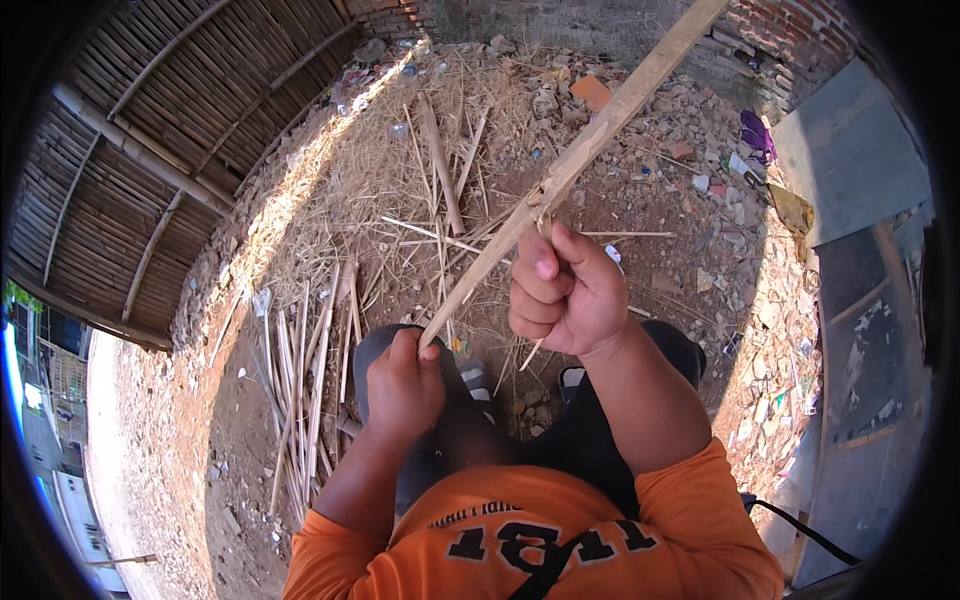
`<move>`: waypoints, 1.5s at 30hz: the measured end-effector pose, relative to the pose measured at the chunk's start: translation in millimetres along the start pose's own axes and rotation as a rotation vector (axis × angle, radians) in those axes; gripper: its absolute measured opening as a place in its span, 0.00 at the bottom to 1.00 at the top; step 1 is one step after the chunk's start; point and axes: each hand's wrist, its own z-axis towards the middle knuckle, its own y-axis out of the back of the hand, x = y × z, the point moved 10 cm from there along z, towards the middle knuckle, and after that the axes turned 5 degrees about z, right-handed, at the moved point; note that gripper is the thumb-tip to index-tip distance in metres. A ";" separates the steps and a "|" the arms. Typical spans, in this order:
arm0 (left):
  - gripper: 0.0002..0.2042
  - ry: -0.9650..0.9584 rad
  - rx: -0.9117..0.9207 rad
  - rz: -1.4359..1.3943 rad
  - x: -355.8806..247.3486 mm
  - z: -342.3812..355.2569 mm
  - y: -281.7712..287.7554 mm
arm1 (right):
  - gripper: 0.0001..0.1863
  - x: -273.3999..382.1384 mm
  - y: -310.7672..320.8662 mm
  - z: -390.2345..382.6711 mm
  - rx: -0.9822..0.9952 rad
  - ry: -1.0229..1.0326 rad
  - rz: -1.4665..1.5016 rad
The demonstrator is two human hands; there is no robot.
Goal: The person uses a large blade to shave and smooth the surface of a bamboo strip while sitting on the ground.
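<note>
My left hand (pixel 403 390) is closed round the near end of a long split bamboo strip (pixel 600 130), beside my left knee. From there the strip slants up and away to the right, past the top edge of the view. My right hand (pixel 570 290) is curled in a fist just under the strip, near a rough, splintered node. A small pale piece (pixel 543 226) shows between its fingertips and the strip; whether it is a sliver or a tool I cannot tell. The inside of that fist is hidden.
Several split bamboo strips (pixel 300 370) lie in a pile to my left. More bamboo pieces (pixel 440 165) and dry straw lie ahead on rubble-strewn ground. A woven bamboo wall (pixel 150 150) stands at left, a brick wall (pixel 800 40) far right, and grey panels (pixel 865 330) at right.
</note>
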 end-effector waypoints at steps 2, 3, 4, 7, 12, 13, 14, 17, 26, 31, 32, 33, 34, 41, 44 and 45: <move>0.08 0.027 0.024 0.062 1.6 3.6 1.6 | 0.19 3.9 11.8 0.0 -0.109 0.028 -0.027; 0.08 0.058 0.053 0.125 3.4 5.1 2.0 | 0.19 9.1 16.3 0.3 -0.108 0.029 -0.027; 0.08 0.057 0.052 0.125 -0.3 8.5 6.9 | 0.18 24.0 45.4 -3.6 -0.337 0.028 -0.328; 0.09 0.132 0.186 0.297 3.8 18.6 4.6 | 0.15 56.9 82.4 -18.4 -0.718 0.080 -1.128; 0.11 0.075 0.207 0.413 6.8 27.8 -3.2 | 0.11 46.2 67.5 -13.1 -0.886 0.010 -2.102; 0.11 0.075 0.210 0.414 7.0 29.1 -5.2 | 0.10 43.3 75.1 -11.6 -0.900 0.001 -2.111; 0.11 0.083 0.196 0.407 6.8 31.2 -5.9 | 0.10 44.3 86.0 -13.3 -0.903 -0.002 -2.110; 0.11 0.096 0.182 0.368 9.1 30.4 -18.6 | 0.07 57.0 90.6 -16.4 -0.843 0.116 -2.227; 0.10 0.062 0.161 0.288 6.4 31.5 -29.5 | 0.06 67.5 74.2 -16.4 -0.902 0.306 -2.377; 0.10 0.119 0.170 0.324 8.2 34.6 -15.1 | 0.13 71.1 63.8 -13.9 -0.719 0.438 -2.338; 0.11 0.108 0.178 0.287 8.5 33.6 -13.3 | 0.13 70.6 62.6 -13.1 -0.716 0.440 -2.338; 0.11 0.097 0.186 0.251 8.6 33.1 -11.7 | 0.14 70.5 65.2 -12.5 -0.737 0.393 -2.331; 0.11 0.098 0.183 0.250 9.6 33.3 -9.2 | 0.15 70.4 68.0 -12.1 -0.757 0.346 -2.322; 0.15 0.214 0.463 0.004 13.7 32.1 -7.9 | 0.16 70.6 61.8 -12.9 -0.739 0.451 -2.251; 0.16 0.197 0.435 -0.060 13.6 29.2 -10.7 | 0.16 73.1 55.1 -14.2 -0.724 0.551 -2.107; 0.17 0.161 0.367 -0.067 9.5 29.4 -7.8 | 0.18 75.9 63.2 -15.9 -0.749 0.528 -1.912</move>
